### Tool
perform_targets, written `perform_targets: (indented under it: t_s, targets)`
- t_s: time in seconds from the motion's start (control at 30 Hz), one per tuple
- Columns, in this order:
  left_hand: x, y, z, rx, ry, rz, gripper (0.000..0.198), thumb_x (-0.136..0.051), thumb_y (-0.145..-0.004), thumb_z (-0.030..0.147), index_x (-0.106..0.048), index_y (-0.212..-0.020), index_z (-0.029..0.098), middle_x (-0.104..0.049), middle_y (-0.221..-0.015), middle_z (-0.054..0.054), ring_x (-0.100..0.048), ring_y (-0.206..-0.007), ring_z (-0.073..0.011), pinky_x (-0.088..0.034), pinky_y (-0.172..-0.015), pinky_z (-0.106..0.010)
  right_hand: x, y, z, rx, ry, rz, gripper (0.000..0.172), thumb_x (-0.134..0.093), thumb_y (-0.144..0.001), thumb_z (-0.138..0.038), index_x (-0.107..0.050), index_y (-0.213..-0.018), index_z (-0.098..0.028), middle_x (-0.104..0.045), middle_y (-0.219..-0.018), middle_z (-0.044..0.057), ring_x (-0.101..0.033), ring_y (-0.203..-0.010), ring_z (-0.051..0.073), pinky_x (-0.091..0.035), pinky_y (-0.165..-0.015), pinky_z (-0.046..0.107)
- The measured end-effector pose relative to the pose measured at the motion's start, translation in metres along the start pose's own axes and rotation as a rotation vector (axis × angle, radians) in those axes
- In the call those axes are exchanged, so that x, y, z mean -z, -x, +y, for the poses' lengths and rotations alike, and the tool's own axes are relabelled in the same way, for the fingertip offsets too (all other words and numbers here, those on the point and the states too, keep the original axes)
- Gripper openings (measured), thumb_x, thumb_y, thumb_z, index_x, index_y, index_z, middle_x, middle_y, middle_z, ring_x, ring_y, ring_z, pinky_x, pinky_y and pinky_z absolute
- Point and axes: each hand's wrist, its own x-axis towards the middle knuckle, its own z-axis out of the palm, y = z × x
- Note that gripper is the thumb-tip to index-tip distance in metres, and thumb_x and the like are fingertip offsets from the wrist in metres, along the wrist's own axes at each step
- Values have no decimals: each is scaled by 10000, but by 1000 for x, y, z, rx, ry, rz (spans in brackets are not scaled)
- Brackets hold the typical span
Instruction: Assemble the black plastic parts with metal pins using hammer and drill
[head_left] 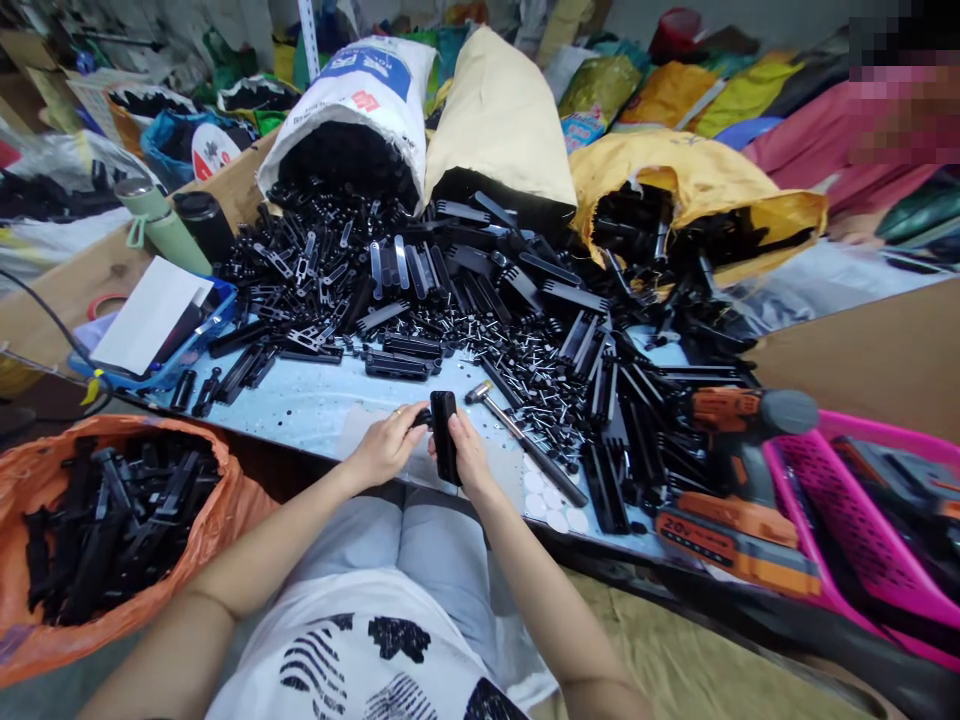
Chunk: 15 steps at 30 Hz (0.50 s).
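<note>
My right hand (pixel 470 458) is closed around a long black plastic part (pixel 444 437), held upright over the table's front edge. Just left of it, my left hand (pixel 386 443) is closed, fingertips pinched on a small black piece (pixel 422 417) that touches or nearly touches the long part; its exact shape is hidden. A hammer (pixel 529 445) lies to the right of my hands, its head toward the middle. Beyond it spreads a heap of small metal pins (pixel 517 365). Finished-looking black plastic parts (pixel 397 362) lie in a row behind my hands.
An orange bag (pixel 247 490) of black parts stands at left, below a blue basket (pixel 150 375). Three sacks spill parts at the back, including a white sack (pixel 360 100). An orange cordless drill (pixel 739 490) and a pink basket (pixel 847 590) are at right. Another person's sleeve (pixel 832 130) shows.
</note>
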Motion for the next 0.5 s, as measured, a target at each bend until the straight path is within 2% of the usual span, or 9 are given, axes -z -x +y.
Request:
perform_targets:
  t_s: [0.07,0.13,0.23,0.37,0.5]
  targets:
    - [-3,0,1,9,25,-27,387,-358,-943,274,-460,-1302,173,-613,-1138,-108,-590,-1039,-212,-469,-892,-350,-1,-1,-4,-17,-49,-48,678,-493,-821,-564,-308,-1375,-219,-546,-679,-22,-535,-527,108,-455,-473,221]
    - [-6,1,-1,40,65,23,389,-362,-942,270,-456,-1305,164,-621,-1110,-109,-603,-1002,-204,-476,-882,-348,0,-1,-5,-35,-61,-98,726,-531,-805,-543,-266,-1409,-238,-529,-679,-34,-540,-530,104,-459,-472,218]
    - [-10,2,-3,41,131,104,367,-389,-929,251,-483,-1272,160,-612,-1106,-112,-597,-1003,-197,-486,-876,-341,3,0,-3,-20,-31,-120,711,-521,-816,-535,-271,-1422,-259,-514,-693,-34,-527,-506,95,-446,-438,213]
    - [-13,1,-3,5,128,196,327,-417,-921,242,-556,-1211,180,-616,-1076,-104,-582,-1022,-200,-480,-896,-343,12,-4,-2,96,115,-125,652,-559,-813,-484,-367,-1395,-264,-582,-801,5,-536,-554,95,-492,-497,239]
    - [-13,0,-2,-36,44,172,350,-418,-922,232,-542,-1247,197,-607,-981,-95,-601,-911,-183,-500,-825,-324,27,-11,-11,285,409,-172,545,-597,-804,-427,-497,-1316,-269,-602,-1043,61,-537,-583,90,-509,-527,254]
